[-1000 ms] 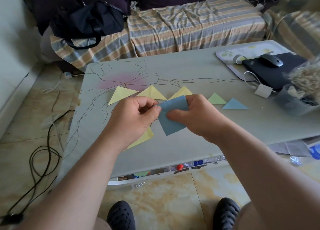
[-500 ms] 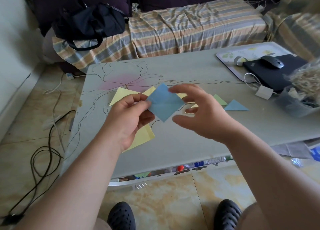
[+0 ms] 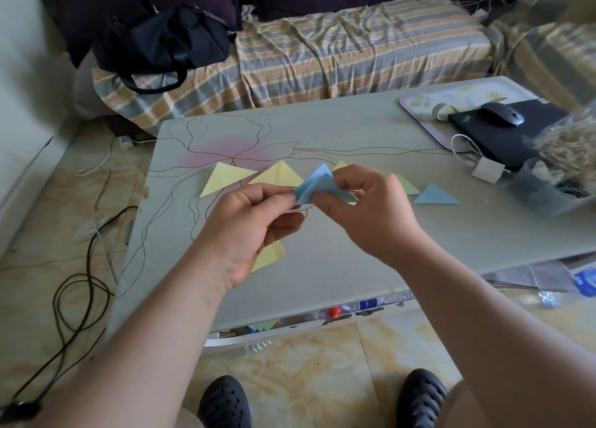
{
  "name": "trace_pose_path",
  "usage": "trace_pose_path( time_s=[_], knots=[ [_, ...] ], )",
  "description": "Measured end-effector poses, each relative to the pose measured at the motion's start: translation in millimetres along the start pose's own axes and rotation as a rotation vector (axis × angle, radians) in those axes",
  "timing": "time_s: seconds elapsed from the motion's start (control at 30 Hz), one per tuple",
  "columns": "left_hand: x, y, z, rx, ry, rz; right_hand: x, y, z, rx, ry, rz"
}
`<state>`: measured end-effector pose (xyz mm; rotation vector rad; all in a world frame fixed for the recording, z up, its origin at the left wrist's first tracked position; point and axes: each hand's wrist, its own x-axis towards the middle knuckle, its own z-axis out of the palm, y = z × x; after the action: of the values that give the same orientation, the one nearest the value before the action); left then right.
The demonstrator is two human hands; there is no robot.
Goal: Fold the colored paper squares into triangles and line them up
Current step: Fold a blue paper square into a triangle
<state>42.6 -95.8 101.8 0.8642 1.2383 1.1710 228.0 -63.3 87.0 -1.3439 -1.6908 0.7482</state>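
Observation:
A blue paper square (image 3: 317,184) is bent over into a loose triangle in the air above the table. My left hand (image 3: 248,224) pinches its left corner and my right hand (image 3: 371,211) pinches its right side. On the grey table (image 3: 354,266) a row of folded triangles lies behind my hands: two yellow triangles (image 3: 227,177) (image 3: 279,174), a third yellow tip (image 3: 340,165) mostly hidden, a green triangle (image 3: 408,185) and a blue triangle (image 3: 435,197). A flat yellow sheet (image 3: 269,255) shows under my left hand.
At the table's right end stand a patterned tray (image 3: 416,103), a black notebook (image 3: 503,139) with a mouse (image 3: 501,114), a white charger (image 3: 487,169) and a plastic tub (image 3: 545,195). A striped sofa with a black bag (image 3: 161,43) is behind. Cables (image 3: 74,298) lie on the floor at left.
The blue sheet was held flat by my left hand alone. Now my right hand has taken its other side and the sheet is bent over into a triangle shape.

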Motion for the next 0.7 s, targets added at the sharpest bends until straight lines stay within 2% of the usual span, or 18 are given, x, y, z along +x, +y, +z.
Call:
trace_pose_path(
  time_s=[0.17, 0.27, 0.7],
  knots=[
    [-4.6, -3.3, 0.5, 0.203, 0.004, 0.245, 0.8, -5.0, -2.5, 0.128, 0.013, 0.131],
    [-2.1, -6.5, -1.9, 0.291, 0.076, 0.359, 0.5, -6.8, -2.5, 0.207, -0.007, 0.151],
    [5.0, -12.0, -6.8, 0.311, 0.115, 0.477, 4.5, -4.3, -1.8, 0.503, -0.061, 0.261]
  ],
)
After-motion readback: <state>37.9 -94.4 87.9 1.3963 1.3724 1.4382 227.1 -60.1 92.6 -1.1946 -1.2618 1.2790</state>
